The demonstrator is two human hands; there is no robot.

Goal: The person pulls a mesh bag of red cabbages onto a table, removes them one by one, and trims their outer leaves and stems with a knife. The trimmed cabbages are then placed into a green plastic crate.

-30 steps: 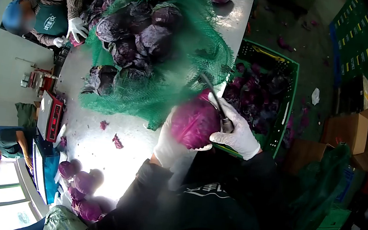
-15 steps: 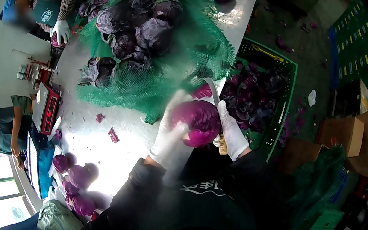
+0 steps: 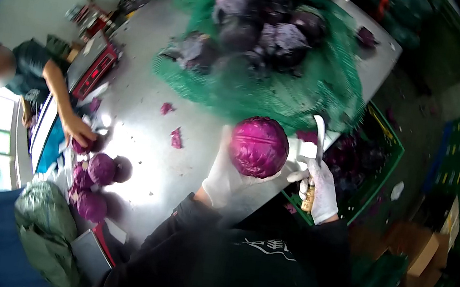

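A trimmed red cabbage (image 3: 258,147), glossy purple, rests in my gloved left hand (image 3: 224,177), whose fingers curve round its left side and underneath. To its right, my gloved right hand (image 3: 319,193) grips a knife (image 3: 319,138) by its wooden handle, the curved blade pointing up and away from me. The blade is apart from the cabbage. Just beyond, a green mesh net (image 3: 323,98) lies spread under a heap of darker, untrimmed red cabbages (image 3: 284,43). Several trimmed cabbages (image 3: 101,169) sit on the left of the metal table (image 3: 148,150).
A green crate (image 3: 393,159) of cabbage leaves stands by the table's right edge. At left, a co-worker's hand (image 3: 78,129) touches a cabbage near a red scale (image 3: 97,71). Leaf scraps (image 3: 176,137) dot the table. Cardboard boxes (image 3: 421,256) stand at lower right.
My view has turned toward the left. The knife hand has moved away from the cabbage, which now shows a smooth face upward. The co-worker at left now reaches to the trimmed cabbages.
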